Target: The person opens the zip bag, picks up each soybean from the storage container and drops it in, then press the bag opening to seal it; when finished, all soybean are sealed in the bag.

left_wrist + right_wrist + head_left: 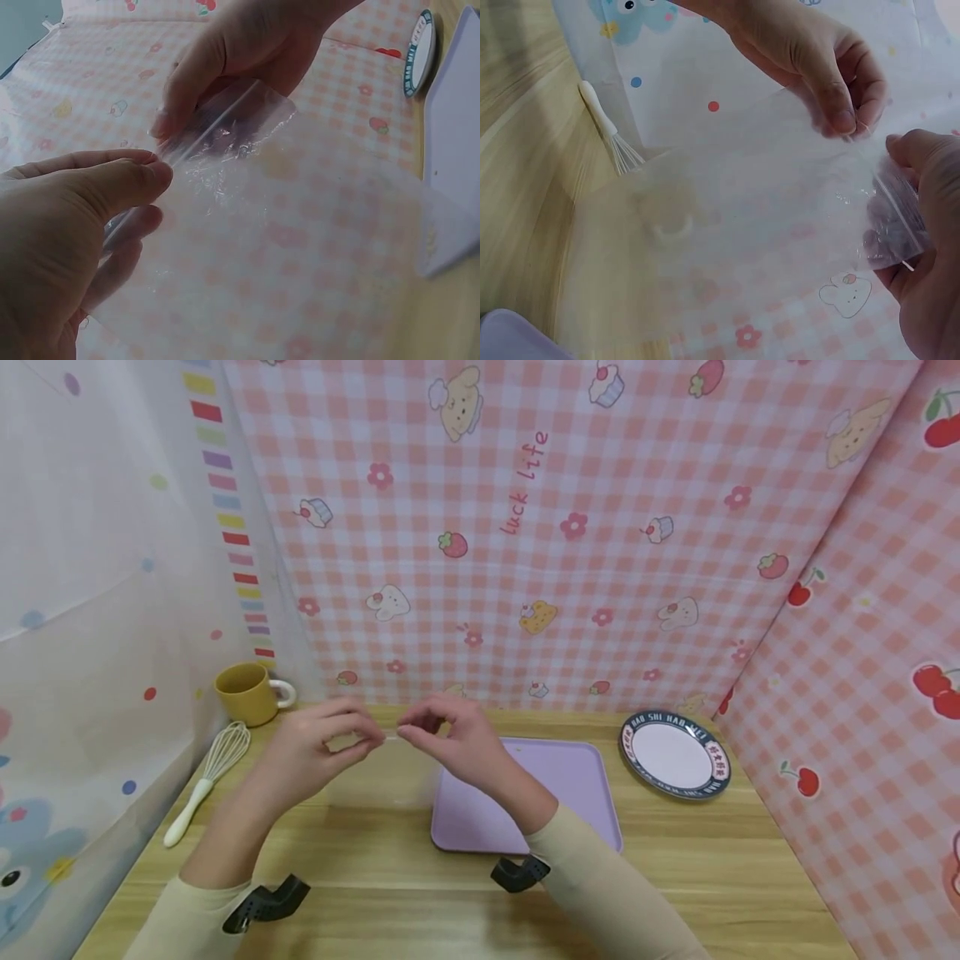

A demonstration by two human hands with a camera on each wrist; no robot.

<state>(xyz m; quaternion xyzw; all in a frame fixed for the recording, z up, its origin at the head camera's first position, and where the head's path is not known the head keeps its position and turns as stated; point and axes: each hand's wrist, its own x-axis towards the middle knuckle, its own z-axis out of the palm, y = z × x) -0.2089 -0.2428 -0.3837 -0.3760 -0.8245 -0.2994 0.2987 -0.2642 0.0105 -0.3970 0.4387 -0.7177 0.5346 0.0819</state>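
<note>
A clear, frosted plastic zip bag point(386, 777) hangs between both hands, faint in the head view. In the left wrist view the bag point(300, 232) is spread wide, its glossy zip strip running along the top edge. My left hand point(311, 756) pinches that edge between thumb and fingertips. Close beside it, my right hand point(468, 747) grips the same edge, with fingers showing through the plastic behind it. The right wrist view shows the bag point(727, 210) hanging flat, nothing visible inside it. Both hands are raised above the table, fingertips nearly meeting.
Behind and below the right forearm lies a lilac tray point(577, 785) on the wooden table point(375, 902). A dark-rimmed plate point(671, 756) sits at the right. At the left are a yellow mug point(247, 695) and a white-handled whisk point(202, 785). Patterned cloth walls point(510, 568) surround the table.
</note>
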